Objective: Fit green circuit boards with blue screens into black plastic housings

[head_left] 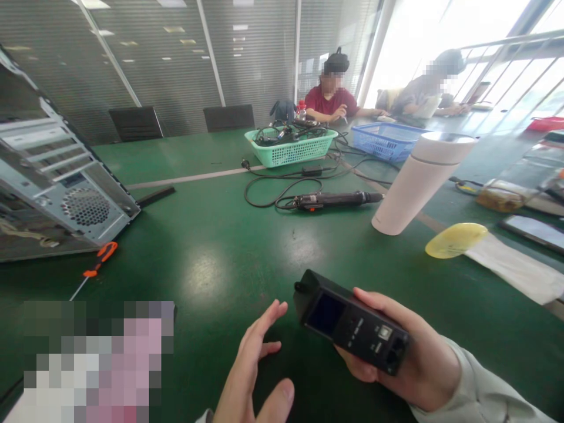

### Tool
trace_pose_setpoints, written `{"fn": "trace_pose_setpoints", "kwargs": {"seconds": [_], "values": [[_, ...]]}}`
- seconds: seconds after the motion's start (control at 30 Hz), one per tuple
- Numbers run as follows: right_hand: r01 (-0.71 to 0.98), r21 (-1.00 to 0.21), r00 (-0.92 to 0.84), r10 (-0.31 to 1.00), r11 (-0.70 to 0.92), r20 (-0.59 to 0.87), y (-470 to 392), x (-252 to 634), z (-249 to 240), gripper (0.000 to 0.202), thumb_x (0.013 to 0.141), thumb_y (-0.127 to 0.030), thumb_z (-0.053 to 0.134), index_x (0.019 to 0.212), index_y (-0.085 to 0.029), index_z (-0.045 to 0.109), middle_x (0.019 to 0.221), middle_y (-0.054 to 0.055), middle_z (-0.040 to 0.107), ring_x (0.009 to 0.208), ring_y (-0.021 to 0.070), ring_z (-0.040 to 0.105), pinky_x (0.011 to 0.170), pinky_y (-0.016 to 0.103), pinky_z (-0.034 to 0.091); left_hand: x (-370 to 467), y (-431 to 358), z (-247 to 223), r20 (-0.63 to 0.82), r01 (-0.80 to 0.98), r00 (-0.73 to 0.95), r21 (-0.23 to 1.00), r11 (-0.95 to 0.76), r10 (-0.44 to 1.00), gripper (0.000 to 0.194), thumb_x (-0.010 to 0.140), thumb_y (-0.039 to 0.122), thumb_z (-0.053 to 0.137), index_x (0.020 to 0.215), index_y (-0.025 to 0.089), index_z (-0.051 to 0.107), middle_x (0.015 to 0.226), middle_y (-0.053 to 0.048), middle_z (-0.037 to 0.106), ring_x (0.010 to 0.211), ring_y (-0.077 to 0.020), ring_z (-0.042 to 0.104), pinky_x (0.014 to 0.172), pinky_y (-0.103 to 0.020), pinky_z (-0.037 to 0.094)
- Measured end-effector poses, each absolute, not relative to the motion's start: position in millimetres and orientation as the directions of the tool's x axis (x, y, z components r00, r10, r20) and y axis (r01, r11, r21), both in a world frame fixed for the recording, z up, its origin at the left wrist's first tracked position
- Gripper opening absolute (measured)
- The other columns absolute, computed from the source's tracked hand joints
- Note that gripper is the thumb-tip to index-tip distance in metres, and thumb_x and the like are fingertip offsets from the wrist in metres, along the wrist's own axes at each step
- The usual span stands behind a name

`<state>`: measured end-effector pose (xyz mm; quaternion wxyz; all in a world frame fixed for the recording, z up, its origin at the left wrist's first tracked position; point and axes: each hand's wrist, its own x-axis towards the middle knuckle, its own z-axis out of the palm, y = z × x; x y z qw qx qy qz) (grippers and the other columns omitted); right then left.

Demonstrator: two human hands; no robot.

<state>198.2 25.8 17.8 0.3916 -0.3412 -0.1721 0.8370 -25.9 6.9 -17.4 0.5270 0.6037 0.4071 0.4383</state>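
My right hand (414, 352) is wrapped round a black rectangular device (352, 322) with a dark screen, a small light-coloured socket and two round holes at its near end. The device is tilted above the green table (211, 235), its far end pointing up and to the left. Just left of it, my left hand (259, 370) is raised with its fingers apart, touching nothing. Beyond both hands lies a black electric screwdriver (335, 200) with its cable.
A metal computer case (79, 188) stands left, with an orange-handled screwdriver (104, 254) beside it. A tilted-looking pale bottle (418, 185), a green basket (291, 151) of cables and a blue basket (385, 141) stand farther off. Two people sit across the table.
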Motion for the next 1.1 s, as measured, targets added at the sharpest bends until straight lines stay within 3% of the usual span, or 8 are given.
{"fn": "trace_pose_setpoints", "kwargs": {"seconds": [0.17, 0.33, 0.47, 0.67, 0.87, 1.1], "values": [[-0.692, -0.416, -0.501, 0.807, -0.590, -0.313, 31, 196, 14, 0.038, 0.078, -0.048, 0.070, 0.082, -0.015, 0.054, 0.062, 0.001, 0.053, 0.051, 0.0092, 0.047, 0.049, 0.016, 0.037, -22, 9, -13, 0.123, 0.124, 0.273, 0.979, -0.162, 0.954, 0.045, 0.089, 0.023, 0.059, 0.130, 0.042, 0.059, 0.137, 0.003, 0.061, 0.125, -0.0235, 0.053, 0.097, -0.031, 0.049], [-0.744, -0.370, -0.420, 0.820, -0.556, -0.388, 35, 199, 6, 0.028, 0.075, -0.039, 0.066, 0.087, -0.017, 0.052, 0.072, 0.002, 0.060, 0.052, 0.0098, 0.050, 0.051, 0.016, 0.040, -21, 12, -10, 0.178, 0.200, 0.277, 0.951, -0.238, 0.944, 0.043, 0.088, 0.018, 0.057, 0.125, 0.040, 0.062, 0.129, 0.001, 0.064, 0.121, -0.0227, 0.056, 0.093, -0.030, 0.051], [-0.757, -0.352, -0.385, 0.811, -0.551, -0.441, 35, 199, 6, 0.024, 0.083, -0.038, 0.057, 0.093, -0.016, 0.057, 0.082, 0.005, 0.065, 0.057, 0.0102, 0.055, 0.053, 0.016, 0.044, -24, 14, -8, 0.183, 0.246, 0.342, 0.929, -0.276, 0.922, 0.042, 0.089, 0.018, 0.056, 0.124, 0.042, 0.061, 0.127, 0.002, 0.065, 0.119, -0.0208, 0.057, 0.092, -0.028, 0.051], [-0.747, -0.330, -0.359, 0.768, -0.577, -0.530, 35, 196, 11, 0.045, 0.103, -0.040, 0.031, 0.097, -0.013, 0.067, 0.099, 0.009, 0.067, 0.068, 0.0119, 0.062, 0.058, 0.018, 0.050, -21, 14, -5, 0.176, 0.244, 0.315, 0.935, -0.259, 0.933, 0.033, 0.089, 0.020, 0.056, 0.115, 0.038, 0.067, 0.121, 0.000, 0.068, 0.114, -0.0220, 0.061, 0.092, -0.029, 0.051], [-0.725, -0.426, -0.354, 0.824, -0.541, -0.443, 32, 199, 4, 0.034, 0.098, -0.047, 0.054, 0.102, -0.017, 0.069, 0.102, 0.007, 0.066, 0.081, 0.0138, 0.063, 0.069, 0.020, 0.054, -20, 12, -3, 0.145, 0.259, 0.290, 0.939, -0.224, 0.946, 0.027, 0.088, 0.023, 0.056, 0.108, 0.033, 0.071, 0.119, -0.003, 0.068, 0.115, -0.0242, 0.061, 0.098, -0.034, 0.047], [-0.703, -0.498, -0.330, 0.853, -0.508, -0.405, 33, 202, 0, 0.042, 0.077, -0.050, 0.079, 0.102, -0.018, 0.070, 0.102, 0.007, 0.065, 0.081, 0.0143, 0.062, 0.070, 0.020, 0.055, -19, 12, -2, 0.151, 0.264, 0.290, 0.937, -0.231, 0.945, 0.029, 0.087, 0.020, 0.055, 0.107, 0.035, 0.071, 0.119, -0.002, 0.068, 0.115, -0.0235, 0.060, 0.101, -0.035, 0.045]]}}
